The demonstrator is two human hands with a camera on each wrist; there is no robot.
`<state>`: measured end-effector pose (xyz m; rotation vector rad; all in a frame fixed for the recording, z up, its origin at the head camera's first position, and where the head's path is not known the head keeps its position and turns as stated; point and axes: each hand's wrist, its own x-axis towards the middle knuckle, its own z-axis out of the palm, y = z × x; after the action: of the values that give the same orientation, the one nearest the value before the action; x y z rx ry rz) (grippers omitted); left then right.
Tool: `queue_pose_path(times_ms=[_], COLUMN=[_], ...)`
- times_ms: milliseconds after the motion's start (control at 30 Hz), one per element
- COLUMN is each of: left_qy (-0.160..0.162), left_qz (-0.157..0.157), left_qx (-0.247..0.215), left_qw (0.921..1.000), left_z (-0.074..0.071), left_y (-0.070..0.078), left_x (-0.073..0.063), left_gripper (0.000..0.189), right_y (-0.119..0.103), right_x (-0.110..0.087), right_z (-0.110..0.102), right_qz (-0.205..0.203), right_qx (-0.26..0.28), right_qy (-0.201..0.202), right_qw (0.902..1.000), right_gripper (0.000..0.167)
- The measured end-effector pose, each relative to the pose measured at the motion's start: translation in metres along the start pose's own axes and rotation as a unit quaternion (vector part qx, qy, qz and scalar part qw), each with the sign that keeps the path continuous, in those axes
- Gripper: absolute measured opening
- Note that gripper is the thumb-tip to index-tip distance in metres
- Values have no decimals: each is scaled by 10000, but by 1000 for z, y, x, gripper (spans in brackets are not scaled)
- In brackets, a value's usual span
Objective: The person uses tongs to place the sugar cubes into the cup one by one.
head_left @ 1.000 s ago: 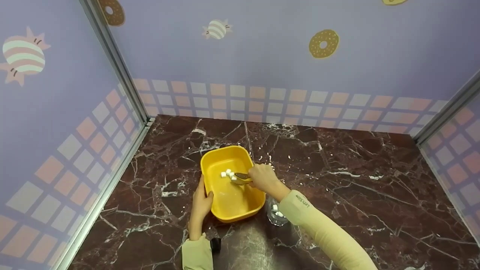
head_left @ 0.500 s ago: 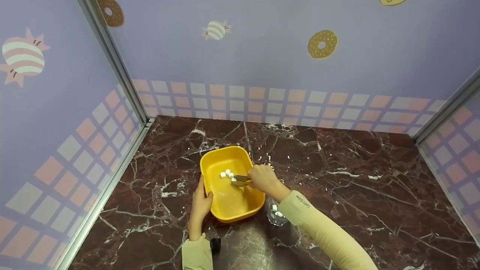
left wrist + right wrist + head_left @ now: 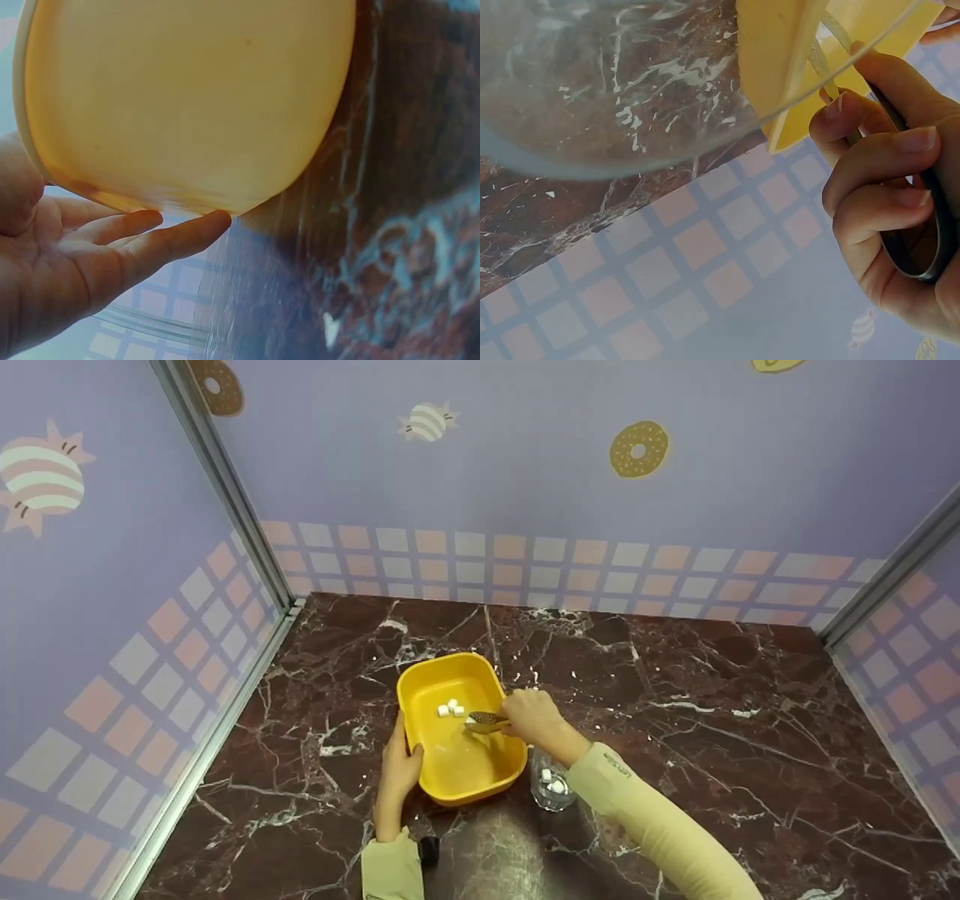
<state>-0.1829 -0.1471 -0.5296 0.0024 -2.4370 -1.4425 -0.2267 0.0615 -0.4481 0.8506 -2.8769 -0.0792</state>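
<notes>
In the head view, a yellow basin [image 3: 469, 772] sits on the dark marbled tabletop. My left hand [image 3: 399, 769] holds its left side, thumb at the rim; in the left wrist view, fingers [image 3: 172, 244] touch the wall from outside. With my right hand [image 3: 534, 716] I grip metal tongs [image 3: 486, 720], fingers curled round the dark looped handle in the right wrist view. Between the tong tips, over the basin floor, is a white cube [image 3: 470, 721]. Several small white cubes [image 3: 451, 709] lie in a cluster beside it inside the basin.
A clear cup [image 3: 553, 801] with some white cubes stands right of the basin, partly beneath my right forearm. White crumbs [image 3: 536, 679] are scattered behind and right of the basin. A small black object [image 3: 429, 850] lies by my left sleeve. Patterned panels enclose the table.
The tongs have closed on one cube and drawn it slightly right, apart from the cluster. The left hand and basin keep about the same place.
</notes>
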Motion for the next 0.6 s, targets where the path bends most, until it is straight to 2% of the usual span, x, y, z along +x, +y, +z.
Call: queue_pose_path(times_ms=[300, 433, 600], left_qy=[20, -41, -153], left_qz=[30, -102, -260], left_qx=[58, 61, -39], left_qw=[10000, 9999, 9995], left_z=[0, -1, -2], left_y=[1, 1, 3], left_x=[0, 0, 0], left_gripper=[60, 60, 62], right_y=[15, 24, 35], right_x=[-13, -22, -38], right_z=[-15, -24, -37], right_qz=[-94, -104, -71], right_qx=[383, 579, 867], right_qy=[177, 330, 499], right_qw=[9991, 9977, 9950], right_gripper=[12, 17, 16])
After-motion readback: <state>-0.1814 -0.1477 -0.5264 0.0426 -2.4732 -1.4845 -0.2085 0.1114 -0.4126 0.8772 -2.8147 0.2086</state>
